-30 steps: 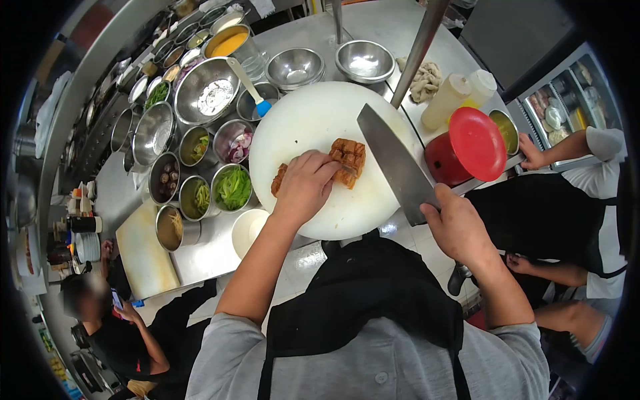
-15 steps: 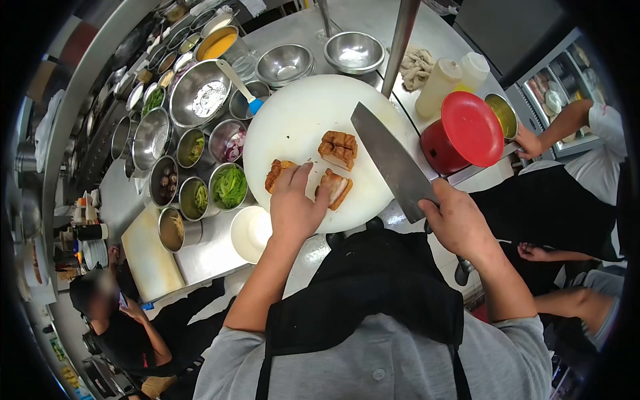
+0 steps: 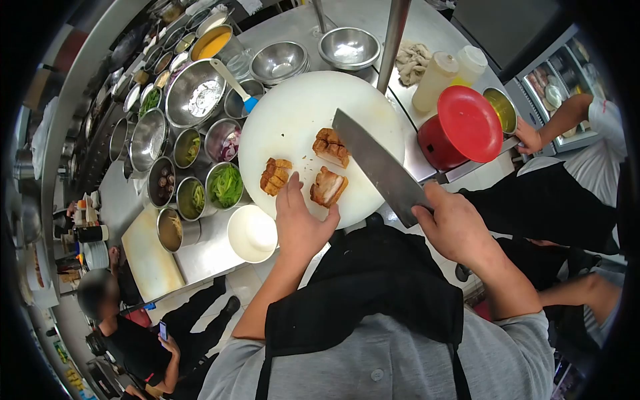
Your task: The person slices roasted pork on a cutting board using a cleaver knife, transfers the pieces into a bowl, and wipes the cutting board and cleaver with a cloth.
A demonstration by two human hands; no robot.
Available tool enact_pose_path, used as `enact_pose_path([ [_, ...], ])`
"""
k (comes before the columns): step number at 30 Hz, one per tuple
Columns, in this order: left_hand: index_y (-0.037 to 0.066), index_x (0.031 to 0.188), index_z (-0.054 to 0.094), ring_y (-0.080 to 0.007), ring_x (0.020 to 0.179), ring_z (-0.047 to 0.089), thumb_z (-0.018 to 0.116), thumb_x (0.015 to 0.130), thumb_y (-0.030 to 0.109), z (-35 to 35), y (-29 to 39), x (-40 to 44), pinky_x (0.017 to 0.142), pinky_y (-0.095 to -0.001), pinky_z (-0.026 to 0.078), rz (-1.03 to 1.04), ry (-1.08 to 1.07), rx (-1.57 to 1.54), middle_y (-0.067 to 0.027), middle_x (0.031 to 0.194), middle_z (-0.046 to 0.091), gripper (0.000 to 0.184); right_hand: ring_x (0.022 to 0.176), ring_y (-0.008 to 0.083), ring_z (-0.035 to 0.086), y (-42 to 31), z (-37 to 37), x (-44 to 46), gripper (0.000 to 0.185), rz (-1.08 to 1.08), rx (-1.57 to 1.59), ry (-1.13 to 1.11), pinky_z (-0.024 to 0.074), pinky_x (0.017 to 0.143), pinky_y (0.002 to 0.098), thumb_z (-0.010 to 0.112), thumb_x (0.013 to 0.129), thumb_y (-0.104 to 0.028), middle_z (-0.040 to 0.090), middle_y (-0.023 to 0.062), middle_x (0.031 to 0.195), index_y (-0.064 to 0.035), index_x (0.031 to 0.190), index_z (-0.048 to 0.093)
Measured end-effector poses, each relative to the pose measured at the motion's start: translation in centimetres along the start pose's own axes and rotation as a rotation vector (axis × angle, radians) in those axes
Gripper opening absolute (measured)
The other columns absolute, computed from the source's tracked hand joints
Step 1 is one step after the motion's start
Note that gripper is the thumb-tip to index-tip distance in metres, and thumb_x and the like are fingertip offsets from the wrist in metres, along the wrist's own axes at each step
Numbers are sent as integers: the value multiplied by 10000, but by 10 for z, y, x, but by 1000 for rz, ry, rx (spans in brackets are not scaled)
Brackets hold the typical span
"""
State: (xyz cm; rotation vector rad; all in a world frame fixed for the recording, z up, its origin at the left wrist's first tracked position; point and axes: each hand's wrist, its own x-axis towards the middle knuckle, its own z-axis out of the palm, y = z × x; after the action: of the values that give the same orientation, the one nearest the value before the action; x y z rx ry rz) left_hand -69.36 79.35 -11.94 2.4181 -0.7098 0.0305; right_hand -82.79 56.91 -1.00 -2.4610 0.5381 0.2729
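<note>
Head view: right hand (image 3: 452, 223) grips the cleaver (image 3: 377, 163); left hand (image 3: 301, 223) opens beside three browned meat chunks (image 3: 329, 188) on the white board (image 3: 293, 110); probably firm, greasy; best held by their sides

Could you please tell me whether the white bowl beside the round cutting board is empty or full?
Empty: the white bowl stands upright, and only its bare white inside shows.
</note>
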Motion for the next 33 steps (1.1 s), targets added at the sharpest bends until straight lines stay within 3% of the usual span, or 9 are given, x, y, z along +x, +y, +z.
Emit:
enact_pose_path([
  [2,-87,1370,459,-374,1118,554,806,720,262,0,-5,-2,960,-438,484,-70,-33,0,-250,1204,557,815,794,459,640,-8,-4,0,213,-30,-44,-34,492,727,547,608,940,-183,640,255,771,9,938,516],
  [5,-88,1298,531,-368,1075,561,813,716,290,9,-13,3,940,-432,489,70,-23,196,-237,1173,562,750,785,439,653,-20,0,3,205,-77,-150,-95,504,715,536,592,947,-186,651,239,769,7,949,525],
  [7,-70,1223,587,-372,1084,551,813,719,305,16,-13,8,935,-436,485,92,-140,56,-218,1146,565,668,774,429,661,-29,-1,5,200,-92,-223,-118,512,706,529,581,951,-188,659,229,764,6,955,531],
  [9,-41,1218,592,-371,1097,545,815,708,292,12,-11,6,930,-438,482,78,-126,34,-201,1140,563,649,742,420,673,-38,-2,4,199,-95,-307,-171,526,686,516,549,965,-197,669,213,747,1,978,540],
  [11,-20,1151,597,-370,1063,543,806,688,269,9,-16,4,923,-436,473,136,35,-16,-198,1088,547,585,732,419,675,-45,0,4,193,-91,-344,-198,528,679,516,538,966,-190,671,211,742,1,989,539],
  [17,-16,1021,577,-375,1049,540,787,661,171,20,-29,10,906,-445,480,241,54,-270,-198,1080,547,457,735,409,688,-62,8,8,167,-65,-449,-264,532,669,515,528,932,-132,684,211,757,7,1025,538],
  [25,-17,980,592,-347,984,572,766,635,138,35,-39,18,838,-411,511,280,17,-277,-178,1059,572,417,743,403,694,-77,0,14,173,-72,-496,-372,542,676,492,526,885,-75,687,217,765,28,1023,539],
  [28,-18,985,587,-346,985,571,767,634,134,37,-39,16,842,-413,509,260,20,-299,-174,1049,573,423,754,410,694,-57,55,38,184,-178,-426,-240,548,684,497,537,852,-44,687,229,784,43,1013,515],
  [33,-12,1006,576,-353,991,569,783,628,131,30,-36,18,860,-420,502,293,53,-289,-174,1068,567,454,745,412,690,-64,47,39,186,-97,-385,-220,544,675,507,538,848,-41,681,239,769,47,1010,512],
])
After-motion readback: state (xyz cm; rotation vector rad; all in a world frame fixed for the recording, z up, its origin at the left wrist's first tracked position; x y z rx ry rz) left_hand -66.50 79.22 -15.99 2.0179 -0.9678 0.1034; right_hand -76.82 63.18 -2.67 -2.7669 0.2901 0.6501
